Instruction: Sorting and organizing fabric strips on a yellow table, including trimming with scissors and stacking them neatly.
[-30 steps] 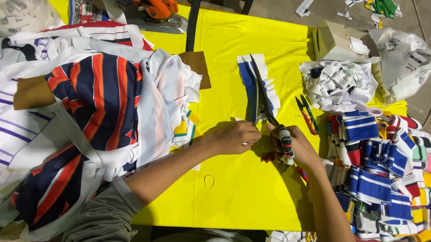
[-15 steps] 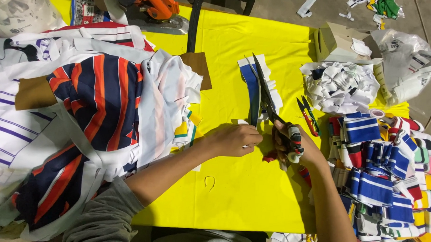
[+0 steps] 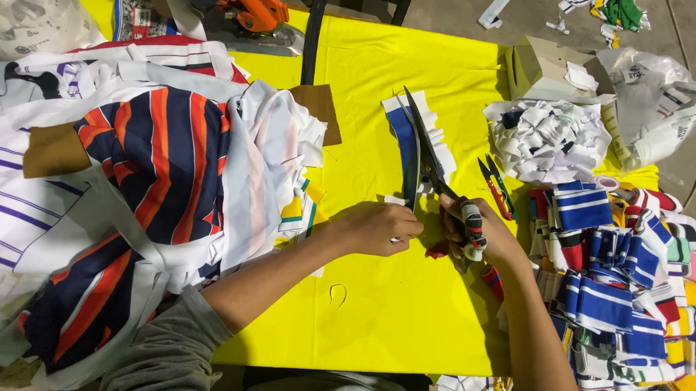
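- Cutting in progress: large dark shears (image 3: 425, 156) sit mid-table on the yellow table cover (image 3: 405, 313), blades parted and pointing away from the person, over a blue-and-white fabric strip (image 3: 402, 139).
- right hand (image 3: 476, 232) is clenched around the shear handles; one finger carries a wrapped white guard.
- left hand (image 3: 378, 229) is curled with fingers folded in, pinning the near end of the strip just beside the blades. Whether it pinches the cloth or only presses it, I cannot tell.
- Risk, my read: left fingertips sit very close to the blade pivot. If the strip slips or bunches, the closing blades could catch a finger.
- Risk two: the strip lies loosely and looks layered, so a skewed hold would likely give a crooked cut.
- Small red-handled snips (image 3: 496, 187) lie just right of the shears, near the right wrist; an elbow swing could knock them.
- Right side: heap of white and dark trimmings (image 3: 550, 137), with stacked blue, white and red striped cuffs (image 3: 608, 266) crowding the table edge below it. That limits room for the right forearm.
- Left side: big pile of striped garments (image 3: 132, 180) with cardboard pieces (image 3: 53, 150) tucked in, overhanging towards the cutting area.
- Far edge: orange tool (image 3: 254, 7), partly out of view; clear plastic bag (image 3: 660, 98) and a cardboard box (image 3: 541, 67) at upper right.
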